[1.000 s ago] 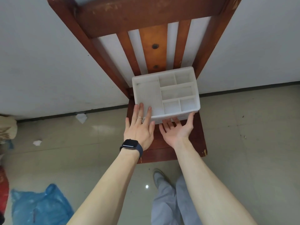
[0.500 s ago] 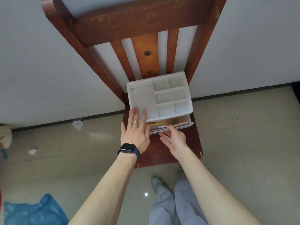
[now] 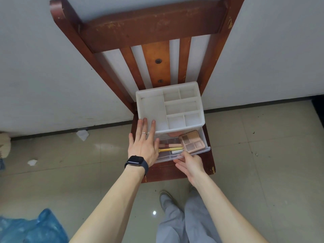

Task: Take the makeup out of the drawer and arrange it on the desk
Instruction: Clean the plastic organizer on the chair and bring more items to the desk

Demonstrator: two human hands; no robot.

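Black-strapped at the wrist, the left hand (image 3: 142, 148) lies flat, fingers straight, pressing the front-left corner of the white organiser (image 3: 152, 109); the right hand (image 3: 190, 163) pinches the front lip of the clear drawer (image 3: 166, 157), which stands pulled out; at its twelve o'clock lies an eyeshadow palette (image 3: 192, 141), at eleven o'clock slim makeup tubes (image 3: 172, 146); the organiser sits on a red-brown wooden chair (image 3: 157, 27).
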